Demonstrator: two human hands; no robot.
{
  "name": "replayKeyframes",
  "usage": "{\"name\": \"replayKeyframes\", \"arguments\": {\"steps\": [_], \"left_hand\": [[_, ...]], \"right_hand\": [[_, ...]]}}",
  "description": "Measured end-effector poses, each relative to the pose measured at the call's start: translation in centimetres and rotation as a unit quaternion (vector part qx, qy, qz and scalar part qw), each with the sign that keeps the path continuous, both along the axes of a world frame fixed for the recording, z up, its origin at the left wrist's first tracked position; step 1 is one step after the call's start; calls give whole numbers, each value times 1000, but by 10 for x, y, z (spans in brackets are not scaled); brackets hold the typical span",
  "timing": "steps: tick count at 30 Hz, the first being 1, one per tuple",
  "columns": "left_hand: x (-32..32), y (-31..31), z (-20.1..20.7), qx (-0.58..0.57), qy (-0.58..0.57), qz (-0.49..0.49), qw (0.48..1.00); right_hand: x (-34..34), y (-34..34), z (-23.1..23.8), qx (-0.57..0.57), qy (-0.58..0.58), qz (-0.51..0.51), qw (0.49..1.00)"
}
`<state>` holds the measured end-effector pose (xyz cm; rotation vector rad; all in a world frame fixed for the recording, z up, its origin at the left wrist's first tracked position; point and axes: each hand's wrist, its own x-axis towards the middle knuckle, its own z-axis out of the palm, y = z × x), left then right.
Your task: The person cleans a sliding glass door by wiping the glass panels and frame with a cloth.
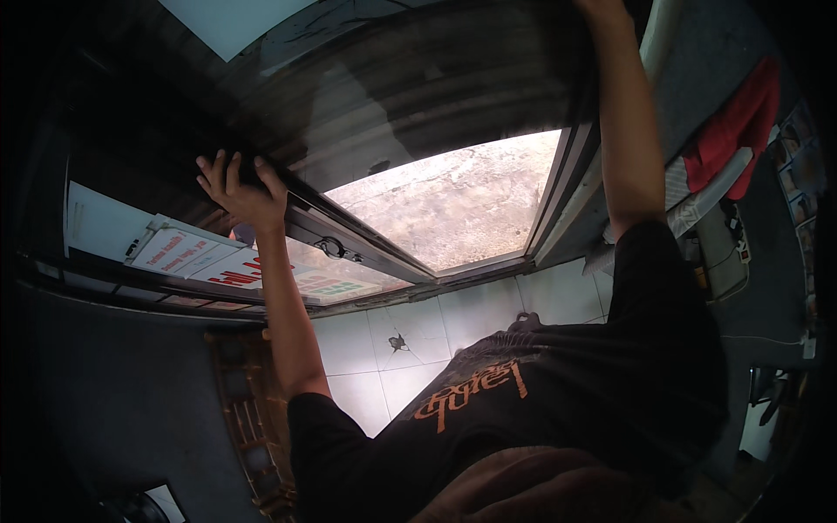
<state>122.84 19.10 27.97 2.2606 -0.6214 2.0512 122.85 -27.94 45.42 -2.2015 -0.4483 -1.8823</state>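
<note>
A dark-framed glass door (384, 248) fills the upper middle, its panes reaching to the tiled floor. My left hand (248, 193) is raised at the left, fingers spread, resting on or just before the door's dark upright frame; exact contact is hard to tell. Below that hand, a metal latch (331, 248) sits on the frame. My right arm stretches up along the right side of the glass, and my right hand (603, 9) is mostly cut off by the top edge, its fingers hidden.
Paper signs (174, 248) hang on the left pane. A bamboo rack or seat (253, 410) stands at lower left. Red cloth (741, 131) and a pale cloth (715, 187) hang at right. One white floor tile (403, 342) is cracked with a hole. Rough ground (445, 200) shows through the glass.
</note>
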Motion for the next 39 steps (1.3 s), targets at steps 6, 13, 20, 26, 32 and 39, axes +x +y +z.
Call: {"name": "replayKeyframes", "arguments": {"steps": [6, 13, 20, 26, 32, 39], "left_hand": [[-1, 3, -1, 12, -8, 6, 1000], [-2, -1, 3, 16, -4, 12, 1000], [-3, 0, 2, -1, 14, 6, 1000], [-5, 1, 2, -2, 0, 7, 1000], [0, -2, 0, -2, 3, 0, 1000], [5, -7, 1, -14, 2, -20, 1000]], "right_hand": [[2, 2, -157, -3, 16, 10, 1000], [-13, 5, -356, 65, 112, 20, 991], [-38, 1, -457, 81, 228, 85, 967], [-41, 21, -411, 89, 161, 63, 981], [20, -3, -262, 4, -55, 54, 997], [21, 14, 2, -21, -17, -38, 999]]}}
